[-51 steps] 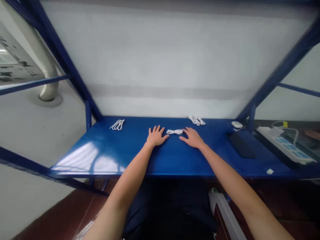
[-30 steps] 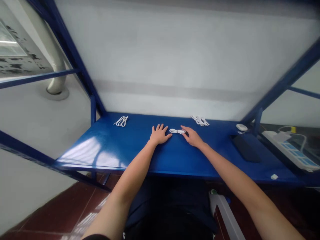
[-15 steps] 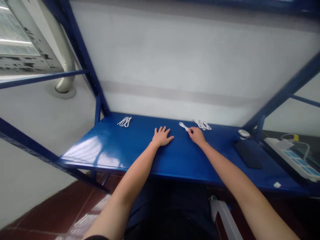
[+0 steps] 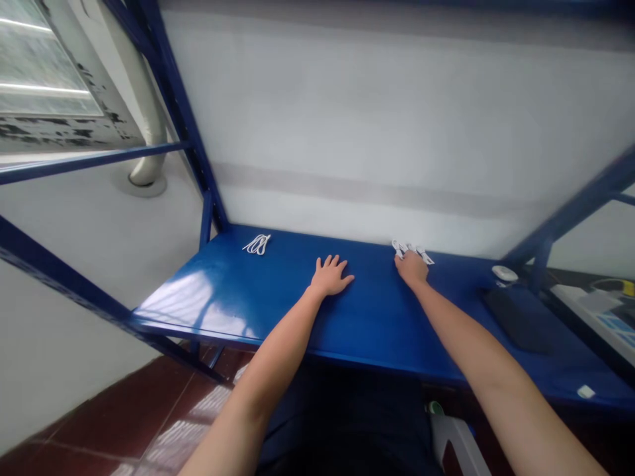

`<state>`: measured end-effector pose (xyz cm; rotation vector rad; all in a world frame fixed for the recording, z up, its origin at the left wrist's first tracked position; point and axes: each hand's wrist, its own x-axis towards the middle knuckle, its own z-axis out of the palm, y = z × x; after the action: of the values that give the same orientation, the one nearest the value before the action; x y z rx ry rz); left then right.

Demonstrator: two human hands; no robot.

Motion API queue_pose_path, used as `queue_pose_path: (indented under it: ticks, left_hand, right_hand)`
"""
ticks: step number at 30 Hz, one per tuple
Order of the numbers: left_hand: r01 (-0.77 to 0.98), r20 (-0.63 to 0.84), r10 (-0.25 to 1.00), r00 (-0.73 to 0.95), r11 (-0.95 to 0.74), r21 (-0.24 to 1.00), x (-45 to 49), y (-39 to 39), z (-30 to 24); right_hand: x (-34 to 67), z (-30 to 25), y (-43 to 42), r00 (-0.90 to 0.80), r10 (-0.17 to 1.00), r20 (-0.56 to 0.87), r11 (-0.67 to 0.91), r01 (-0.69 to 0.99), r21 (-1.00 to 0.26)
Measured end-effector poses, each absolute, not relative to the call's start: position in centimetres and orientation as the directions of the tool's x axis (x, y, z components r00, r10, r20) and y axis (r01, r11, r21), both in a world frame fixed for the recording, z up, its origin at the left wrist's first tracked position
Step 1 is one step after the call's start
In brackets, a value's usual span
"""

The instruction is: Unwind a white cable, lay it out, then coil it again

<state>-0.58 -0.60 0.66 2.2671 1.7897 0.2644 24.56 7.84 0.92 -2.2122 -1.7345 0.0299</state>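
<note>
My left hand (image 4: 331,276) lies flat on the blue table (image 4: 278,291), fingers spread, holding nothing. My right hand (image 4: 413,268) is at the back of the table, its fingers closed round a bundled white cable (image 4: 397,247) whose looped end shows past the fingertips. Right beside it, partly hidden by the hand, are more bundled white cables (image 4: 424,254). A looser coil of white cable (image 4: 256,244) lies by itself at the back left, apart from both hands.
On the right side lie a dark phone-like slab (image 4: 516,319), a white rounded object (image 4: 505,273) and a small white piece (image 4: 586,392). A white power strip (image 4: 595,317) stands at the far right. Blue frame posts and a pale back panel (image 4: 357,119) border the table.
My right hand has carried the bundled cable to the right, up to the other bundles at the back. My left hand stays flat on the table. The view has shifted slightly.
</note>
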Motion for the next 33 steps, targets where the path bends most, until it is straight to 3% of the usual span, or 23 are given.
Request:
queue_pose_path:
  ticks: [5,7,12,16,19,21,24,27,30,33]
  left_hand:
    - [0.930,-0.007,0.973,0.232,-0.220,0.294,-0.6,-0.5,0.5]
    - [0.930,0.013,0.973,0.230,-0.223,0.291,-0.6,-0.4,0.3]
    - [0.934,0.120,0.975,0.186,-0.213,0.287,-0.2,-0.2,-0.1]
    - [0.935,0.228,0.959,0.168,-0.229,0.272,-1.5,0.7,0.7]
    - [0.963,0.390,0.914,0.109,-0.195,0.186,-5.5,1.1,1.7]
    - [0.983,0.453,0.891,0.032,-0.111,0.147,-9.5,0.6,2.1]
    - [0.975,0.513,0.829,-0.222,0.177,0.134,-15.9,-0.4,2.1]
    - [0.942,0.417,0.844,-0.336,0.296,0.159,-20.4,-0.1,1.4]
    - [0.953,0.213,0.937,-0.276,0.240,0.183,-21.4,0.9,0.8]
    - [0.975,0.182,0.966,-0.183,0.154,0.161,-19.2,1.2,0.5]
  right_hand:
    - [24.2,1.0,6.7,0.327,0.925,0.193,-0.252,0.909,-0.331]
    - [24.0,0.7,5.5,0.260,0.939,0.226,-0.173,0.924,-0.341]
    - [23.7,-0.3,1.9,-0.116,0.968,0.221,0.179,0.938,-0.295]
    - [23.7,-0.3,1.0,-0.181,0.963,0.200,0.240,0.914,-0.327]
    - [23.8,-0.1,1.3,-0.188,0.963,0.195,0.249,0.895,-0.370]
    - [24.0,-0.2,1.5,-0.182,0.964,0.192,0.246,0.886,-0.392]
    - [24.1,-0.4,1.7,-0.166,0.967,0.195,0.236,0.875,-0.424]
    - [24.2,-0.6,2.0,-0.165,0.965,0.203,0.240,0.868,-0.435]
    - [24.3,-0.8,2.3,-0.165,0.966,0.197,0.238,0.862,-0.448]
    - [24.1,-0.7,2.3,-0.164,0.968,0.190,0.233,0.870,-0.434]
